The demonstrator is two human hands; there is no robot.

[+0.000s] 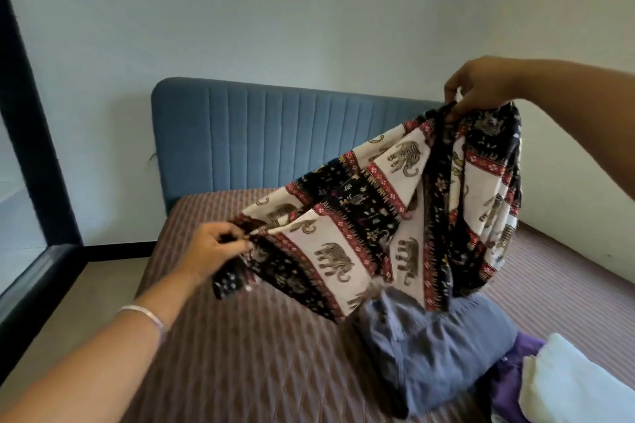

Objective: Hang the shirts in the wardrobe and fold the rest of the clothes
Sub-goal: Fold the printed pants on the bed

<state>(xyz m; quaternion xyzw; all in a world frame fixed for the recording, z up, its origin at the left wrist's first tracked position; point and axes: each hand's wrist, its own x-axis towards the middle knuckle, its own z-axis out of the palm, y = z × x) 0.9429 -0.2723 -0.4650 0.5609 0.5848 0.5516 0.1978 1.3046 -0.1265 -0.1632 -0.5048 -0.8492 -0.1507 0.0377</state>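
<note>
A garment with an elephant print in black, white and red (378,216) hangs in the air above the bed, stretched between both hands. My left hand (213,251) pinches one gathered edge low on the left. My right hand (477,86) grips the other edge, held higher at the upper right. The cloth sags in folds between them, and its lower part brushes a blue-grey garment (436,350) lying on the bed. A purple garment (515,378) and a white one (577,385) lie in a pile at the lower right.
The bed has a brown striped quilted cover (240,354) and a blue padded headboard (261,134) against the pale wall. A dark-framed glass door (31,148) stands at the left, with floor (103,288) between it and the bed.
</note>
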